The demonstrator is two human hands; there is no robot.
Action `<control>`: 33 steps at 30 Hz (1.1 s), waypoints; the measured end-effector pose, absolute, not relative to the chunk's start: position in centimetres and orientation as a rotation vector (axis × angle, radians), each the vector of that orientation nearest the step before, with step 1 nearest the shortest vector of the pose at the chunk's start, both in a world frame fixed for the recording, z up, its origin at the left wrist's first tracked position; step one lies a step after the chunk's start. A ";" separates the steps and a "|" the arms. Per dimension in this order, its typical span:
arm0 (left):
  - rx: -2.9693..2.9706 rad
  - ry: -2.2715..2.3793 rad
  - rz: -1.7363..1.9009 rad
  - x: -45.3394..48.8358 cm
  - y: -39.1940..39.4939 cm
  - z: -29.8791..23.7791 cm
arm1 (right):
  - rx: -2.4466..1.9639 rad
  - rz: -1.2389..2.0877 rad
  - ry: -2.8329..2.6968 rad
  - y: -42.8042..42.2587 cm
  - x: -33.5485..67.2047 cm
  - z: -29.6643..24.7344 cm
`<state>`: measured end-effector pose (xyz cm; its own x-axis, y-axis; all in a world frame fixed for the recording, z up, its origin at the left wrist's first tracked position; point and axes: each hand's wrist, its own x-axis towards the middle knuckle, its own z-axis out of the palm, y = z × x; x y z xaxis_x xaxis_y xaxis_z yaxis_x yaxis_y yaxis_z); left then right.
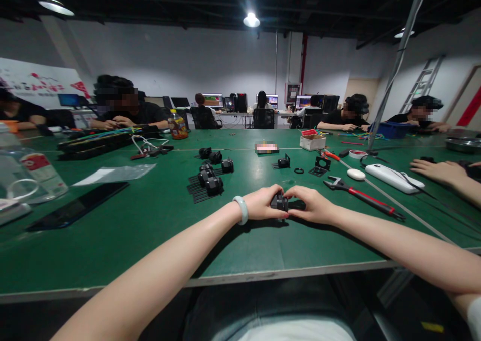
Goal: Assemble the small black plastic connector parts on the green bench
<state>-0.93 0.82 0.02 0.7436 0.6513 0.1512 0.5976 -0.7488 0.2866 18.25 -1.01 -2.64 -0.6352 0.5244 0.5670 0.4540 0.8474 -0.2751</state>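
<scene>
My left hand (262, 203) and my right hand (308, 204) meet over the green table (150, 230), both curled around a small black plastic part (279, 201) that rests on or just above the tabletop. A pale bangle sits on my left wrist. Beyond my hands lies a cluster of similar black parts (210, 178) on black comb-like strips. More loose black pieces (283, 163) and a small ring (298, 170) lie further back.
An adjustable wrench with a red handle (363, 195) lies right of my hands, next to a white mouse (355, 174) and a white device (393, 176). A neighbour's hand (438, 170) rests at the right. A phone (77, 208), plastic bag and water bottle (22, 173) are at the left. Other people sit around the far edge.
</scene>
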 end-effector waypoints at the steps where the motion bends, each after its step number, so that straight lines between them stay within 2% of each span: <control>1: 2.724 0.989 0.356 -0.9 0.8 0.0 | -0.712 0.144 -2.357 -1.0 18.2 -2.7; 33: 2.716 0.988 0.352 -1.1 0.6 0.2 | -0.772 0.220 -2.355 -0.8 18.0 -2.8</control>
